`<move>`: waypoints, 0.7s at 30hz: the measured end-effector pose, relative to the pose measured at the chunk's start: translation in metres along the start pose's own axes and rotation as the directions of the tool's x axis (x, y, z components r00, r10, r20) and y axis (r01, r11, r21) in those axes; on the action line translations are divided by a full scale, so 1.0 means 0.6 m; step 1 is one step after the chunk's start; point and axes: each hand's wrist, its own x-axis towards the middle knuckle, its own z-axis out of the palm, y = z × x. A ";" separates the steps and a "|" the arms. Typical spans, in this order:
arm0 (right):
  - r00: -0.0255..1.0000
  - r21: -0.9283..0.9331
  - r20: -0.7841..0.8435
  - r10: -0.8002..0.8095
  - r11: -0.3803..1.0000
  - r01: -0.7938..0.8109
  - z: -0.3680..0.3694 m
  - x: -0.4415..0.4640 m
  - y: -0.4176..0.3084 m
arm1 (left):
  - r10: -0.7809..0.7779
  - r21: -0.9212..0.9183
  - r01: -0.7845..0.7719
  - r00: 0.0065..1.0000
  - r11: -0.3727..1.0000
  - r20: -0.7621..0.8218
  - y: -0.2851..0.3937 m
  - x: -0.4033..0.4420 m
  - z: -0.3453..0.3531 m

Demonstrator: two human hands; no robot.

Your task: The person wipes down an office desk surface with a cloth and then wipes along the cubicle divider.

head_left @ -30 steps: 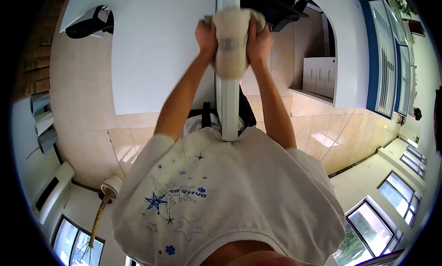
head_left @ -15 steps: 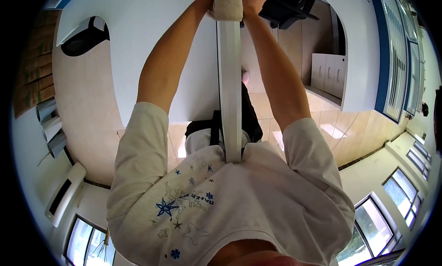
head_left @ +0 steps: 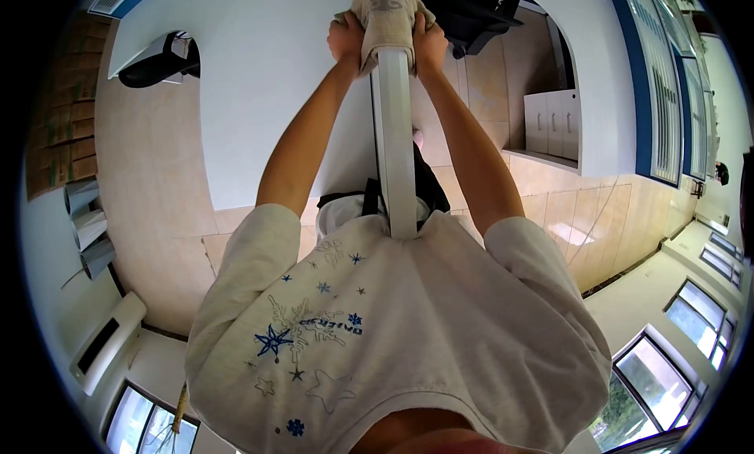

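A beige cloth [head_left: 386,18] with a grey mark is draped over the top of a narrow white partition [head_left: 397,148], hanging down both sides. My left hand [head_left: 345,39] is closed on the cloth's left side, fingers curled. On the opposite side, my right hand [head_left: 430,45] grips the cloth against the partition. Both arms reach forward, one on each side of the partition, whose near end meets my shirt.
White desktops [head_left: 275,85] lie on both sides of the partition. A black chair [head_left: 471,14] stands beyond my right hand, another black chair [head_left: 161,61] at far left. A white drawer cabinet [head_left: 551,124] sits under the right desk.
Both hands and the cloth have come closer to my body along the partition. More of the cloth and its grey mark now show.
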 end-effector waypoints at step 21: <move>0.964 0.331 0.238 -0.120 0.943 0.035 -0.214 -0.247 0.241 | 0.345 -0.267 -0.232 0.766 0.935 0.543 -0.177 -0.286 -0.266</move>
